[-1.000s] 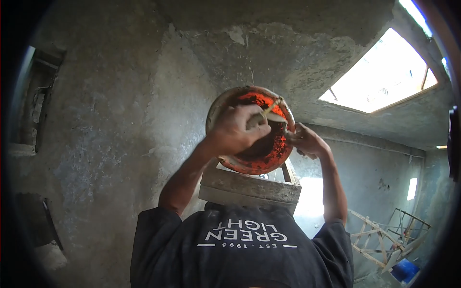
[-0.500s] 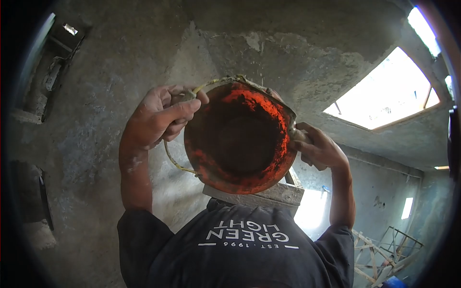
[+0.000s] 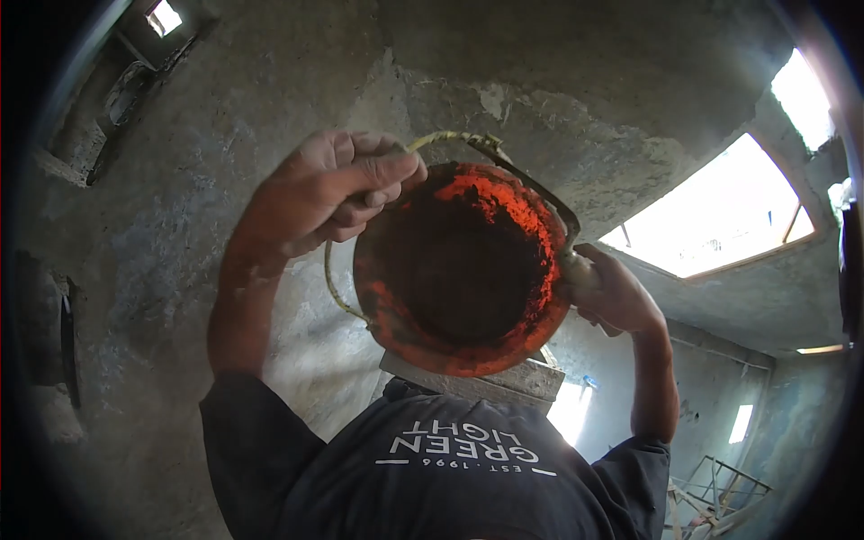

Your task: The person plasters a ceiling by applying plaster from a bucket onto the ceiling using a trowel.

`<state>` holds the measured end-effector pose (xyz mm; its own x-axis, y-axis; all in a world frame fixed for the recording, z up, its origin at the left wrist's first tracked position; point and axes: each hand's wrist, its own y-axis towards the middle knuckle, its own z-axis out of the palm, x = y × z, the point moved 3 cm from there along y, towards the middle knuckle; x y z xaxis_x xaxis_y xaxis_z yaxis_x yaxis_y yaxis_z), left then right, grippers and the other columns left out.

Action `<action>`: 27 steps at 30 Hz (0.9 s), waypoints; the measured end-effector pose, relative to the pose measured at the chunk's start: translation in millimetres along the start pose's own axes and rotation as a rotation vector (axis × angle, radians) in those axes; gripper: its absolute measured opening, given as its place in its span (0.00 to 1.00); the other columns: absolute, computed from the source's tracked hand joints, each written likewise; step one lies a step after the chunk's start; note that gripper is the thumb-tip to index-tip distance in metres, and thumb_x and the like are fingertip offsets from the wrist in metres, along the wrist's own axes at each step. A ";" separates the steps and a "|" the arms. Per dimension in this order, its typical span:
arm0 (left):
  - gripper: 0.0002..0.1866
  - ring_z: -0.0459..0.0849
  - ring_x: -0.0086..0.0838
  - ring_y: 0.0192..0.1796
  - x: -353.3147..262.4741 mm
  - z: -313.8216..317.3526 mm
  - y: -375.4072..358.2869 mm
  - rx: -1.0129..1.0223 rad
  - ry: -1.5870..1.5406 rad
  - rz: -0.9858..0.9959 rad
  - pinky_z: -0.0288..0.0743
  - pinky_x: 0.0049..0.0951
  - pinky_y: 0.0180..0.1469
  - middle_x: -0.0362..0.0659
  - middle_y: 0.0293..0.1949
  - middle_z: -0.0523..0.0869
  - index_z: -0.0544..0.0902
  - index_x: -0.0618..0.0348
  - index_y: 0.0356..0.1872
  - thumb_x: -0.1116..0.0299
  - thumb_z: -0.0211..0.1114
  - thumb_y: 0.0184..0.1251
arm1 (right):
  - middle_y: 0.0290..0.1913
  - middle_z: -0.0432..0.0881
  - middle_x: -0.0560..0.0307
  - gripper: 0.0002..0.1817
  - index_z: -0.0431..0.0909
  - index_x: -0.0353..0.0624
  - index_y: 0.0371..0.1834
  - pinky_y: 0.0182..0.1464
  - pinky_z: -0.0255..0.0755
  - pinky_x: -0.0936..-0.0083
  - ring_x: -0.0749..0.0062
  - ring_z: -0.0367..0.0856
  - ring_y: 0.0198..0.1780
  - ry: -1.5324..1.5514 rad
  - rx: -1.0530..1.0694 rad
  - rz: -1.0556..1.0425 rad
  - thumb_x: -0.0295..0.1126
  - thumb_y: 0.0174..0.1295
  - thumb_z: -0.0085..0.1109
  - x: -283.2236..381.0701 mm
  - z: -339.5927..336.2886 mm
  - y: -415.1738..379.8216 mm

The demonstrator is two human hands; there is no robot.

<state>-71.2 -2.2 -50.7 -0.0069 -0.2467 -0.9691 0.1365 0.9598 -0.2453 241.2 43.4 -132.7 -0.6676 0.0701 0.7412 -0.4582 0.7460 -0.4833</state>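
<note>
A round bucket (image 3: 459, 261), dark inside with bright orange-red patches, is held up with its opening facing me. My left hand (image 3: 346, 184) is closed on the bucket's yellowish rope handle (image 3: 441, 137), which loops down to the lower left rim. My right hand (image 3: 616, 288) grips at the right rim, around a greyish piece (image 3: 579, 267). A thin dark strip (image 3: 540, 189) curves from there along the upper right rim; what it belongs to is unclear. The right fingertips are partly hidden.
Behind the bucket's lower edge is a grey ledge (image 3: 468, 382). Rough plastered wall (image 3: 180, 243) surrounds the scene, with a bright opening (image 3: 729, 207) at the upper right. A wooden frame (image 3: 715, 495) stands at the lower right.
My left hand has moved up and to the right with the rope. The bucket and my right hand have shifted slightly right and down, and the dark strip shows more clearly.
</note>
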 end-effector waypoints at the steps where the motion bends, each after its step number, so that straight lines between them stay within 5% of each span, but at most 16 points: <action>1: 0.15 0.56 0.06 0.13 -10.6 5.7 -5.0 0.059 -0.061 0.000 0.47 0.11 0.10 0.28 0.18 0.65 0.76 0.67 0.40 0.61 0.61 0.69 | 0.25 0.77 0.58 0.26 0.72 0.37 0.53 0.22 0.71 0.79 0.80 0.76 0.21 0.039 0.014 -0.035 0.36 0.53 0.68 0.3 -3.5 -4.4; 12: 0.16 0.56 0.05 0.14 10.5 7.0 -17.4 0.019 -0.174 -0.062 0.47 0.10 0.12 0.27 0.19 0.65 0.74 0.67 0.40 0.60 0.59 0.70 | 0.24 0.77 0.60 0.23 0.72 0.38 0.52 0.21 0.71 0.80 0.80 0.76 0.21 0.071 0.074 -0.059 0.32 0.53 0.66 -24.0 6.4 -11.9; 15: 0.15 0.57 0.07 0.15 31.1 -5.6 -7.7 -0.004 0.030 -0.050 0.50 0.13 0.14 0.28 0.19 0.65 0.76 0.64 0.39 0.59 0.58 0.70 | 0.23 0.76 0.60 0.22 0.72 0.38 0.51 0.21 0.71 0.80 0.79 0.75 0.20 -0.026 0.067 0.001 0.31 0.54 0.65 -37.5 6.5 -7.6; 17: 0.17 0.64 0.13 0.18 47.9 -21.7 4.6 -0.266 0.514 0.069 0.59 0.19 0.19 0.31 0.19 0.67 0.76 0.64 0.37 0.56 0.56 0.71 | 0.23 0.76 0.60 0.21 0.72 0.38 0.51 0.21 0.71 0.79 0.79 0.75 0.20 0.021 0.050 -0.019 0.31 0.55 0.63 -44.3 6.4 -7.2; 18: 0.17 0.64 0.13 0.18 62.6 -26.6 11.5 -0.264 0.513 0.070 0.59 0.19 0.19 0.31 0.19 0.67 0.76 0.64 0.37 0.56 0.56 0.71 | 0.23 0.76 0.60 0.21 0.72 0.38 0.51 0.21 0.71 0.79 0.79 0.75 0.20 0.021 0.049 -0.016 0.31 0.55 0.63 -46.8 4.4 -4.7; 20: 0.19 0.79 0.48 0.31 95.1 -40.1 24.6 -0.409 0.809 0.103 0.72 0.39 0.39 0.54 0.27 0.81 0.75 0.69 0.41 0.57 0.53 0.72 | 0.25 0.77 0.60 0.21 0.71 0.38 0.52 0.21 0.72 0.79 0.80 0.75 0.20 0.022 0.077 -0.043 0.30 0.56 0.62 -49.5 2.0 0.6; 23: 0.19 0.80 0.60 0.39 138.9 -46.3 39.9 -0.492 1.102 0.351 0.72 0.48 0.43 0.66 0.35 0.80 0.73 0.68 0.41 0.58 0.49 0.74 | 0.27 0.77 0.60 0.21 0.71 0.38 0.52 0.22 0.73 0.79 0.81 0.76 0.22 0.130 0.048 0.006 0.28 0.55 0.61 -48.6 3.0 3.1; 26: 0.17 0.79 0.62 0.41 153.2 -40.6 45.2 -0.458 0.929 0.103 0.70 0.55 0.44 0.66 0.34 0.80 0.72 0.66 0.42 0.59 0.46 0.74 | 0.29 0.77 0.60 0.20 0.72 0.38 0.52 0.23 0.73 0.79 0.81 0.75 0.22 0.142 0.076 -0.013 0.29 0.56 0.61 -58.3 2.2 4.1; 27: 0.15 0.78 0.63 0.38 154.0 -39.2 44.6 -0.488 0.982 0.175 0.69 0.57 0.40 0.65 0.30 0.80 0.71 0.64 0.42 0.59 0.48 0.73 | 0.29 0.77 0.60 0.20 0.72 0.38 0.52 0.23 0.73 0.79 0.81 0.75 0.22 0.135 0.072 -0.005 0.29 0.56 0.61 -57.3 1.0 3.3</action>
<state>-105.0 7.8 -212.0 -0.8371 -0.0963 -0.5385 -0.1908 0.9740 0.1223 277.4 41.2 -177.2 -0.5822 0.1587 0.7974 -0.5056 0.6974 -0.5079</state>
